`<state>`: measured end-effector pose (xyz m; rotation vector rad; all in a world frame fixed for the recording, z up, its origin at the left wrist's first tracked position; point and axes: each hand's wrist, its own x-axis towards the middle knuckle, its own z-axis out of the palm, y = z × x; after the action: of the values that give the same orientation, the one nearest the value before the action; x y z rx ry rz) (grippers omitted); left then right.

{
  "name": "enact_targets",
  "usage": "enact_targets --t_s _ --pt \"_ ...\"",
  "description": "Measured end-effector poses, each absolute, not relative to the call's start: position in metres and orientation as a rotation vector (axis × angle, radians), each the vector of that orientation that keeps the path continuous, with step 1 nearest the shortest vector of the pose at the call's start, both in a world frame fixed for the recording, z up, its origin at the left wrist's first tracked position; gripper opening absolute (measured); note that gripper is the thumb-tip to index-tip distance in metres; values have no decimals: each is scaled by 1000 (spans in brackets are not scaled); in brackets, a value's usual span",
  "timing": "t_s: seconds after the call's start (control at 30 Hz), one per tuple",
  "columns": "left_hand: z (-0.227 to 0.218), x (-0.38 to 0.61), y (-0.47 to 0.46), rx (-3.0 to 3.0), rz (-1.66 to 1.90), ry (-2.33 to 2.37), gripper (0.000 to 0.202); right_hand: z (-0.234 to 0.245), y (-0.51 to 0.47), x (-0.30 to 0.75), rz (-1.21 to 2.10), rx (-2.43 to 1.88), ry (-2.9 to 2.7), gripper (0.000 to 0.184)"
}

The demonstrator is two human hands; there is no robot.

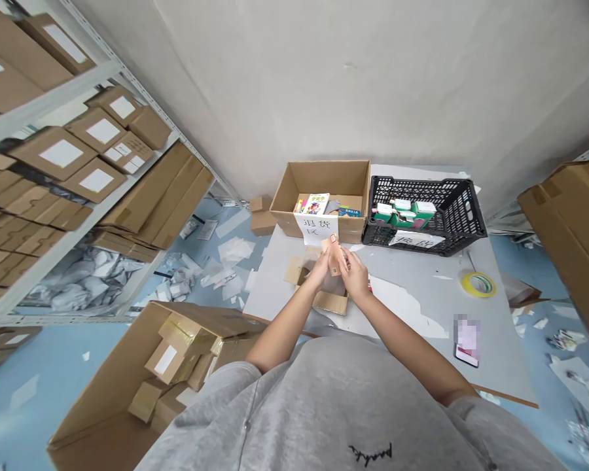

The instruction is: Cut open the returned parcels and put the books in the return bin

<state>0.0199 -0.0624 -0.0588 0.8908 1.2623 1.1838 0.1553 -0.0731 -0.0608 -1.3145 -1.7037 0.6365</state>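
Between my two hands is a small peach-coloured box [334, 256] with printed marks on it, held above the table. My left hand [320, 267] grips its left side, and my right hand [354, 271] closes on its right edge. Just below them an opened small cardboard box [332, 303] lies on the table with its flaps spread; my hands partly hide it. Beyond my hands stands a larger open carton [353, 229] with a handwritten paper sign [319, 228] on its front and several booklets [317, 204] inside.
A black plastic crate [464, 209] holding several green-and-white boxes [425, 214] stands right of the carton. Yellow tape [478, 284] and a phone [466, 353] lie on the table's right. A big carton of parcels [93, 392] is at lower left, beside loaded shelves [103, 216].
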Motion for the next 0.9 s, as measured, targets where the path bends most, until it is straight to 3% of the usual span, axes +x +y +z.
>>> enact_targets --t_s 0.13,0.37,0.5,0.7,0.9 --pt "-50 21 -66 677 1042 1087 54 -60 -81 145 565 -1320 -1895 42" --pt "-51 2 -68 563 1128 1252 39 -66 -79 143 527 -1239 -2006 32" --pt "-65 12 -67 562 1115 1247 29 -85 -73 137 675 -1190 -1838 30" --pt "-93 27 -70 181 1175 1161 32 -111 -71 128 1028 -1069 -1652 22" --pt "-104 25 -85 -50 960 899 19 -112 -56 147 1025 -1082 -1562 14"
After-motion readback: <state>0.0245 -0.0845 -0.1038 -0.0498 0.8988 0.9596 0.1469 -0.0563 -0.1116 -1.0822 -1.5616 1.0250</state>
